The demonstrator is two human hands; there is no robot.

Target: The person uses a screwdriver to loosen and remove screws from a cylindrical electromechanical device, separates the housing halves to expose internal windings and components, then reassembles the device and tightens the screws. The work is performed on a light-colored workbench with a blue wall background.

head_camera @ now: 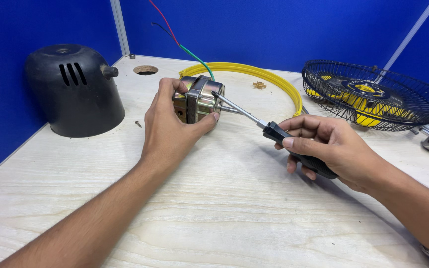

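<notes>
Grip of the right hand (333, 149) is closed round a black-handled screwdriver (274, 133), tip set against the fan motor (199, 98); the left hand (170, 124) clamps that motor on the desk (214, 208). Screw work appears under way; steady axial pressure is needed next. Beyond: black motor cover (73, 89), fan guard (373, 94).

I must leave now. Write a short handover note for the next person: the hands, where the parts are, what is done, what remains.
Left hand: grips the metal fan motor on the wooden table, holding it steady.
Right hand: holds a black-handled screwdriver, tip at the motor's front face.
Parts: black motor cover off, at the left; one loose screw beside it; yellow ring behind the motor; black fan guard with yellow blades at the right.
Done: cover, guard and ring are off the motor.
Left: the motor is still assembled; whether its screw is loose cannot be seen.
</notes>
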